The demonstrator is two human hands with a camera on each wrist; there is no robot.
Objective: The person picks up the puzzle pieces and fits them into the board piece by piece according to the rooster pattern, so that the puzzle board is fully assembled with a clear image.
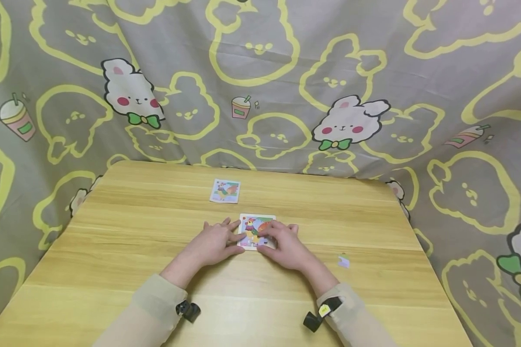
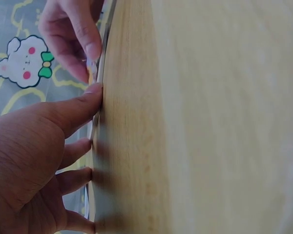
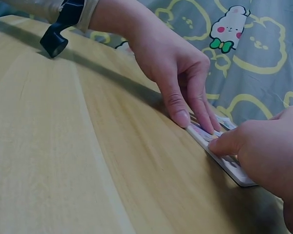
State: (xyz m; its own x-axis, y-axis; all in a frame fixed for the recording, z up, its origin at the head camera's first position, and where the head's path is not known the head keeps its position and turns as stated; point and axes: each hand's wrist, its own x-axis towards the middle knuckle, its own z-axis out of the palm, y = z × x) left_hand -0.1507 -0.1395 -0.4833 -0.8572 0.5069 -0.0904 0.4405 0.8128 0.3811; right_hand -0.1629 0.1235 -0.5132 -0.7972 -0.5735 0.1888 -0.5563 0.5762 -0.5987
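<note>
A square picture puzzle showing a rooster lies in its white-rimmed board on the table, between both hands. My left hand rests at the board's left side, fingers spread, one fingertip on the picture and the thumb at the near edge. From the right, my right hand reaches over the picture with bent fingers. The left wrist view shows a small purplish puzzle piece pinched between that hand's thumb and fingertip. In the right wrist view, the right thumb comes down at the board's rim.
Behind the board lies a card with the same rooster picture. One loose puzzle piece sits on the wooden table to the right of the right hand. A patterned grey curtain hangs along the table's far edge.
</note>
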